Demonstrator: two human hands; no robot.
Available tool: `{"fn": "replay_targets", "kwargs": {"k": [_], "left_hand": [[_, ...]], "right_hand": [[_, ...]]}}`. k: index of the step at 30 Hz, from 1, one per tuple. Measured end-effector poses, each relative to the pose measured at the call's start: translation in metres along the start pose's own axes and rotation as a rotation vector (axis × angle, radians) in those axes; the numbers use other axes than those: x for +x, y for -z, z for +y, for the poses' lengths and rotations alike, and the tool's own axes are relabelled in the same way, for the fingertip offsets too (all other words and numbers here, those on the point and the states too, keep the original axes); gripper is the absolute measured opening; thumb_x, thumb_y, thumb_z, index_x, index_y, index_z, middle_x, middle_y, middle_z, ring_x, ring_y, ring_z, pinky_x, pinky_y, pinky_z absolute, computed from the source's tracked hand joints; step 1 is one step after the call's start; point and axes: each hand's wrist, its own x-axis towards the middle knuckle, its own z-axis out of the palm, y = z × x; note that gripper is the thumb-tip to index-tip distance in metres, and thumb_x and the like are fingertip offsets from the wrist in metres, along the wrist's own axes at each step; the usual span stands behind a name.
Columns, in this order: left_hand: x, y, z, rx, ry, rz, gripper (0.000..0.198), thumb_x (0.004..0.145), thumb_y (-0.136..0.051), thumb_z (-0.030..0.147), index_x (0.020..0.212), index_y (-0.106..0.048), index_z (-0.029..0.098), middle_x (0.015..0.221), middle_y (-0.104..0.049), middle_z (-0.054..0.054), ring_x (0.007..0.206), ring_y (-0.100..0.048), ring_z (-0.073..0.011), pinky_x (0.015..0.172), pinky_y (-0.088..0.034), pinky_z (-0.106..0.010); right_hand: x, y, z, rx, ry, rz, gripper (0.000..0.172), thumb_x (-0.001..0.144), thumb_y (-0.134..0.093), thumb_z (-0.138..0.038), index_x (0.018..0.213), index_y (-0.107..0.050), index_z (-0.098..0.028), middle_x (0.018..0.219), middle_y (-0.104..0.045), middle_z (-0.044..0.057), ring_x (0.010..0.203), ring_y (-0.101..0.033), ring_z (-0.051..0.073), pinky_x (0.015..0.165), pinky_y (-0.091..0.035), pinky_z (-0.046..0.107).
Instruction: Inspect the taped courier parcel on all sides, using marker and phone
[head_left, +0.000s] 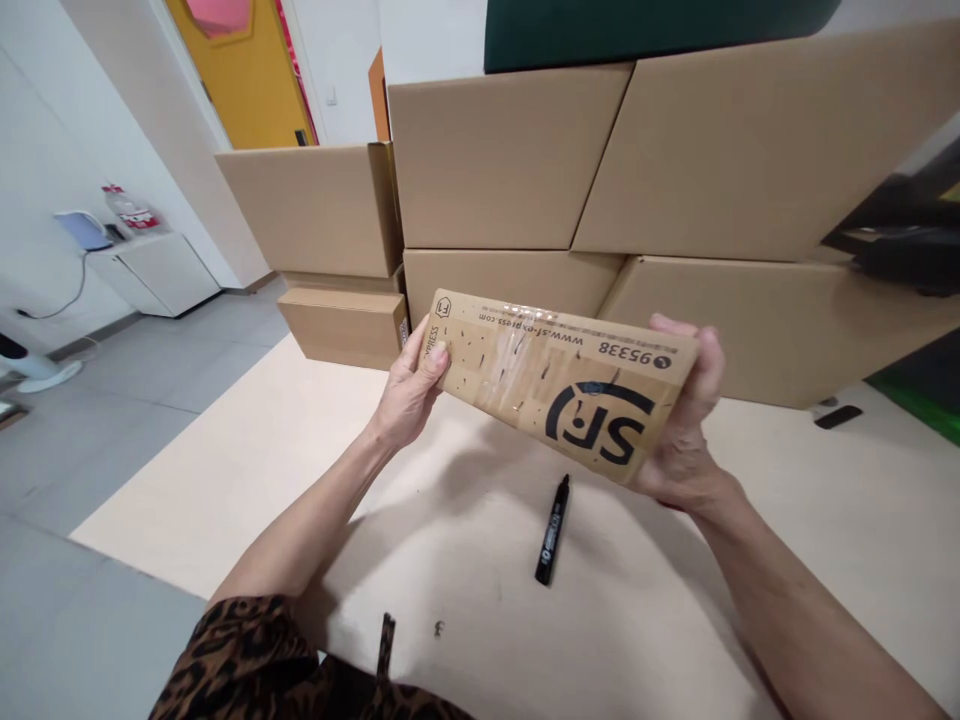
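Note:
Between my two hands, above the table, is a small brown cardboard box [502, 365] with black print that appears upside down, dark marks and a strip of clear tape. My left hand [414, 385] grips its left end, thumb on the printed face. At the opposite end, my right hand [690, 425] is closed round the edge, its fingertips showing past the top right corner. The box is tilted, its right end lower. Below it on the table lies a black marker pen [553, 530].
Large cardboard boxes [510, 165] are stacked along the back of the pale table [247, 440], a dark green item [645, 30] on top. A flatter carton [345, 325] stands at the left. A small black object [838, 417] lies at the right, near dark bags [907, 240].

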Motion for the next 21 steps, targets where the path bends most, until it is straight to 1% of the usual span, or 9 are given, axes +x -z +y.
{"fn": "replay_targets", "kwargs": {"k": [2, 4, 7, 9, 11, 14, 16, 19, 21], "left_hand": [[0.001, 0.003, -0.001, 0.112, -0.036, -0.037, 0.073, 0.091, -0.077, 0.058, 0.155, -0.053, 0.034, 0.166, -0.053, -0.007, 0.159, -0.044, -0.0317, 0.13, -0.04, -0.048], [0.001, 0.005, -0.005, 0.323, -0.14, -0.037, 0.084, 0.094, -0.069, 0.066, 0.164, -0.041, 0.03, 0.174, -0.041, -0.011, 0.165, -0.034, -0.0328, 0.137, -0.027, -0.05], [-0.003, 0.009, -0.017, 0.679, -0.311, 0.046, 0.102, 0.097, -0.052, 0.079, 0.173, -0.014, 0.022, 0.184, -0.011, -0.017, 0.172, -0.007, -0.0359, 0.14, -0.004, -0.057], [-0.008, 0.009, -0.025, 0.831, -0.406, 0.058, 0.105, 0.098, -0.038, 0.084, 0.174, 0.003, 0.024, 0.184, 0.007, -0.016, 0.172, 0.008, -0.0375, 0.138, 0.006, -0.062], [-0.014, 0.006, -0.031, 0.924, -0.51, 0.015, 0.103, 0.098, -0.029, 0.086, 0.173, 0.012, 0.029, 0.183, 0.017, -0.013, 0.171, 0.015, -0.0384, 0.136, 0.011, -0.064], [-0.025, -0.006, -0.035, 0.988, -0.651, -0.081, 0.103, 0.097, -0.023, 0.087, 0.171, 0.021, 0.031, 0.181, 0.027, -0.007, 0.169, 0.02, -0.0375, 0.136, 0.013, -0.062], [-0.036, -0.018, -0.037, 1.018, -0.764, -0.168, 0.104, 0.099, -0.022, 0.085, 0.171, 0.023, 0.025, 0.18, 0.029, -0.005, 0.169, 0.021, -0.0335, 0.138, 0.01, -0.056], [-0.054, -0.038, -0.037, 1.145, -1.0, -0.23, 0.11, 0.099, -0.021, 0.084, 0.172, 0.014, 0.009, 0.181, 0.024, -0.009, 0.171, 0.016, -0.0277, 0.14, 0.004, -0.046], [-0.064, -0.05, -0.033, 1.229, -1.139, -0.249, 0.114, 0.099, -0.018, 0.085, 0.171, 0.008, 0.001, 0.182, 0.019, -0.014, 0.172, 0.011, -0.0286, 0.14, 0.001, -0.044]], "right_hand": [[0.007, 0.005, -0.001, -0.055, 0.214, 0.016, 0.145, 0.056, -0.085, -0.073, 0.174, -0.013, -0.028, 0.155, -0.04, 0.015, 0.137, -0.044, 0.043, 0.118, -0.038, 0.073], [0.012, 0.006, -0.007, -0.125, 0.322, 0.017, 0.136, 0.063, -0.084, -0.064, 0.174, -0.017, -0.023, 0.154, -0.044, 0.016, 0.135, -0.047, 0.042, 0.119, -0.038, 0.071], [0.01, 0.004, -0.022, -0.19, 0.355, 0.025, 0.116, 0.066, -0.083, -0.053, 0.168, -0.031, -0.032, 0.154, -0.051, 0.012, 0.136, -0.051, 0.043, 0.123, -0.031, 0.072], [0.005, 0.0, -0.033, -0.21, 0.363, 0.027, 0.094, 0.067, -0.082, -0.049, 0.154, -0.046, -0.041, 0.152, -0.054, 0.007, 0.135, -0.053, 0.042, 0.125, -0.026, 0.073], [0.001, -0.003, -0.042, -0.225, 0.362, 0.031, 0.077, 0.067, -0.081, -0.044, 0.14, -0.055, -0.046, 0.149, -0.058, 0.003, 0.134, -0.055, 0.041, 0.126, -0.023, 0.074], [-0.001, -0.005, -0.048, -0.255, 0.355, 0.043, 0.078, 0.064, -0.079, -0.035, 0.137, -0.056, -0.047, 0.149, -0.059, 0.002, 0.132, -0.057, 0.039, 0.125, -0.023, 0.073], [-0.001, -0.006, -0.048, -0.268, 0.354, 0.044, 0.088, 0.063, -0.077, -0.034, 0.147, -0.051, -0.044, 0.157, -0.055, 0.003, 0.135, -0.056, 0.039, 0.126, -0.024, 0.071], [-0.003, -0.008, -0.045, -0.235, 0.342, 0.027, 0.097, 0.07, -0.074, -0.043, 0.161, -0.041, -0.037, 0.166, -0.047, 0.008, 0.139, -0.053, 0.041, 0.124, -0.024, 0.073], [-0.005, -0.009, -0.045, -0.143, 0.209, 0.009, 0.09, 0.077, -0.072, -0.048, 0.16, -0.038, -0.05, 0.164, -0.049, 0.0, 0.138, -0.053, 0.037, 0.124, -0.025, 0.072]]}}
